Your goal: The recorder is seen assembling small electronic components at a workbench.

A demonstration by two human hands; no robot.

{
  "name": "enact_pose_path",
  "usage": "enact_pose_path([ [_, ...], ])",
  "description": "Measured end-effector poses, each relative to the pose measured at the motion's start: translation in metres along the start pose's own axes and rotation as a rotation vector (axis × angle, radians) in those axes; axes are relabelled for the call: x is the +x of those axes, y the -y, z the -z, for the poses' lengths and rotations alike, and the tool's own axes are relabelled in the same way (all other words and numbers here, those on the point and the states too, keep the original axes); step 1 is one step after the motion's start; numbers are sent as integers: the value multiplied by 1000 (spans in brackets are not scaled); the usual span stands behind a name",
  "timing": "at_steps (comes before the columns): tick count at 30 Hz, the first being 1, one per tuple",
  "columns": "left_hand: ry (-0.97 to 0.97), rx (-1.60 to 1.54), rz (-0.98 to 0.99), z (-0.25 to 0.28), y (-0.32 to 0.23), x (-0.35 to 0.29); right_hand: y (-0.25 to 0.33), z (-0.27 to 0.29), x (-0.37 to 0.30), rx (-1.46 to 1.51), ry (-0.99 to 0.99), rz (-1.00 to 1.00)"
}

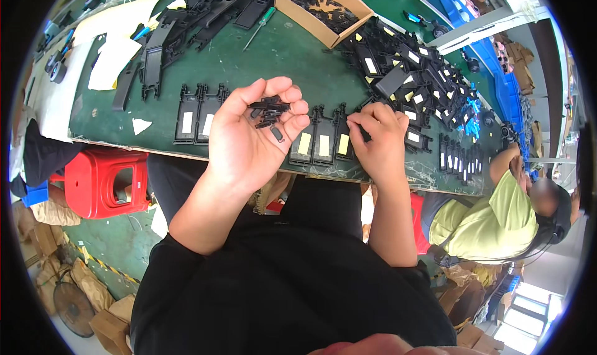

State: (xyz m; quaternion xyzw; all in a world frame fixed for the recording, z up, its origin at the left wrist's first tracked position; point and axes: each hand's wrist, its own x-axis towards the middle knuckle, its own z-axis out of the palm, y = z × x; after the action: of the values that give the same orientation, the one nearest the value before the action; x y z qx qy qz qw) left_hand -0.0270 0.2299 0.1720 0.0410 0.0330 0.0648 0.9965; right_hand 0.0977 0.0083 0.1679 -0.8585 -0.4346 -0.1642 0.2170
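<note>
Palm up above the bench's near edge, my left hand [239,147] is cupped around several small black plastic parts [270,111]. Its fingers curl in over the pile. My right hand [382,140] is closed in a pinch at the upper end of a black plastic housing [343,145] with a yellow label. Whatever sits between those fingertips is hidden. Two similar labelled housings [323,145] lie just left of it in the same row. Farther left, behind my left wrist, are more black housings [186,119] with white labels, partly covered by the hand.
On the green bench [298,56] stands a cardboard box [342,35] of small black parts. A large heap of housings [404,69] fills the right. A green screwdriver [260,27] and long black pieces [155,59] lie back left. A co-worker [497,221] sits at right; a red stool [106,184] stands left.
</note>
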Motion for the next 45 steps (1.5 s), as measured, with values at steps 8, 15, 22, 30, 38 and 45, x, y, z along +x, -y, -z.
enact_pose_path([
  [8,-47,-4,0,0,3,-4,2,3,2,7,16,35],
  [15,-34,-6,12,-4,9,-4,6,0,-2,22,14,32],
  [22,15,52,77,-15,19,-5,4,-6,-5,42,9,-14],
  [30,59,97,163,-12,19,-7,12,8,-1,55,-135,6],
  [38,31,135,232,-7,24,-8,60,47,14,214,-130,197],
  [45,-93,158,232,-1,32,-11,69,41,20,67,13,232],
])
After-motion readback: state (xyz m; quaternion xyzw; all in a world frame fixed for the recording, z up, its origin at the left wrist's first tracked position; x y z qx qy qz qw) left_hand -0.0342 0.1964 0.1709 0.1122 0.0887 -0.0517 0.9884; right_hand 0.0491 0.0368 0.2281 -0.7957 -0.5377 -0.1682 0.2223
